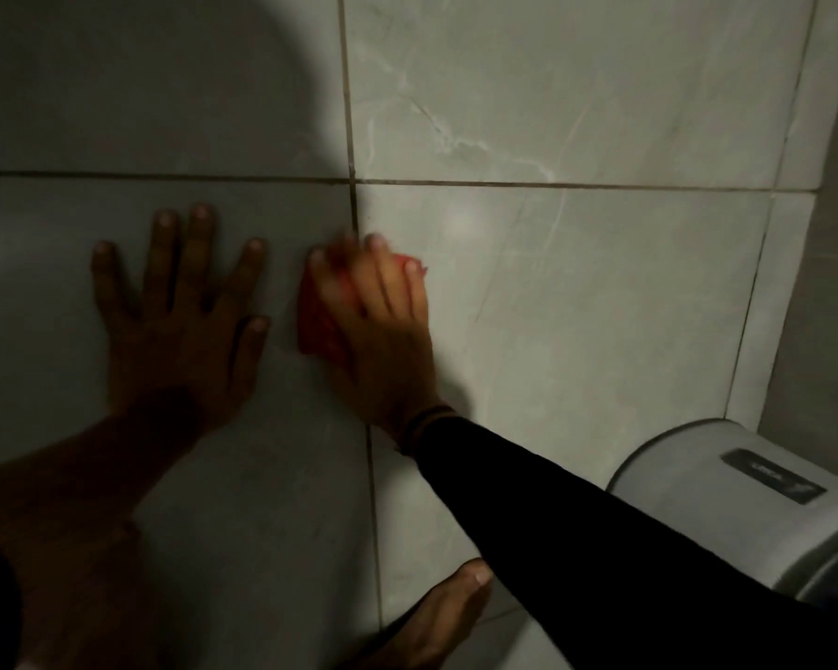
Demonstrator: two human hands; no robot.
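My left hand (180, 326) lies flat on a pale tiled wall (576, 292), fingers spread and straight, in shadow. Just to its right, my right hand (378, 326) presses a red cloth (318, 321) against the tile beside a dark grout line. Its fingers lie nearly straight over the cloth and look blurred. A black sleeve covers my right forearm, with dark bands at the wrist.
A grey rounded dispenser (746, 505) with a dark label hangs at the lower right. A wall corner runs down the right side. A bare foot (441, 616) shows at the bottom. The left half of the wall is in deep shadow.
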